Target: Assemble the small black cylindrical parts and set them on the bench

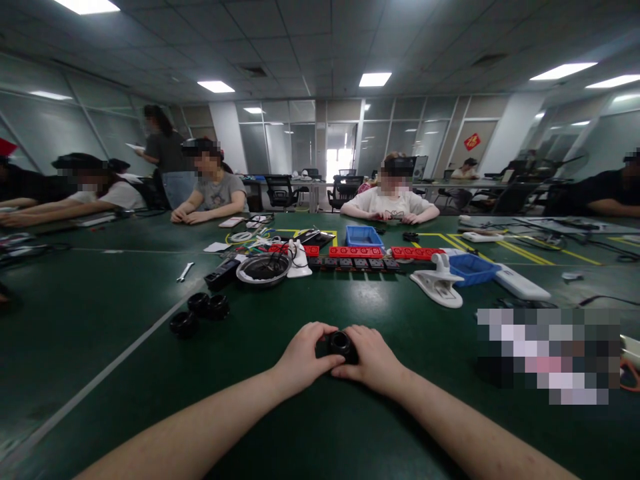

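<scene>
Between my two hands is a black ring-shaped part (341,341) with a round hole facing up, low over the green table. From the left, my left hand (306,357) grips it with thumb and fingers. On the opposite side my right hand (373,360) closes around it, its fingertips partly hidden behind the part. Off to the left on the table lie several similar black round parts, among them a front one (183,323) and a right one (219,307). Whether the held part consists of more than one piece cannot be seen.
Beyond my hands stand a metal bowl (263,269) with black cable, a white clip stand (440,283), red strips (355,252) and blue bins (473,269). A wrench (185,272) lies at left. A pixelated patch covers the right side. Several people sit around the table.
</scene>
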{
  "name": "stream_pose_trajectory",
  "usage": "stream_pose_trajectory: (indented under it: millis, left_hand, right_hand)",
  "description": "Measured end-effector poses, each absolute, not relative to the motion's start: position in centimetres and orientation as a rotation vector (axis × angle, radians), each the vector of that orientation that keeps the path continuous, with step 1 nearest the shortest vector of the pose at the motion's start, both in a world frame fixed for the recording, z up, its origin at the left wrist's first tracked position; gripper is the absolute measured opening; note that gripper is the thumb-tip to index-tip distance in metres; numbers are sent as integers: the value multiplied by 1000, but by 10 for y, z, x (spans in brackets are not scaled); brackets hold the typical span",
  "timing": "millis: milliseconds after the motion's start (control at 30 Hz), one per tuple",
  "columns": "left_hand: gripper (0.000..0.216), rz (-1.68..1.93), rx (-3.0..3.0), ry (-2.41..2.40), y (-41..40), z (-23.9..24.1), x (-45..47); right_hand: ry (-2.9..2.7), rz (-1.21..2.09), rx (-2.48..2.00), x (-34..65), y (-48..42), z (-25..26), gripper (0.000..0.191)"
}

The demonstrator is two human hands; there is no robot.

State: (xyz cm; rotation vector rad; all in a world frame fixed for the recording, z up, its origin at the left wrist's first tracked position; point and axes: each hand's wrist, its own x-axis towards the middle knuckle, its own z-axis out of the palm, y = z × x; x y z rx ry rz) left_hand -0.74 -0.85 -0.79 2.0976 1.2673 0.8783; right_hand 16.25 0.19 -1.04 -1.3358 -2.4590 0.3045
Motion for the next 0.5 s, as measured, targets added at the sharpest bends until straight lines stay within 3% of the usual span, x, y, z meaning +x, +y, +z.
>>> stream_pose_trajectory:
  millis: [100,233,500]
  left_hand:
    - [37,821,2129,1182,-8,-5,-10]
    - [40,796,2133,1158,-8,-3,-12]
    - [36,847,2098,1276,-10,-9,-6]
  right_hand:
    - [-2508,529,-1158,173,7,-8,50]
    - [-2518,679,-1069,180,15,-8,36]
    - [-2397,569,-1403,167,11,-15,35]
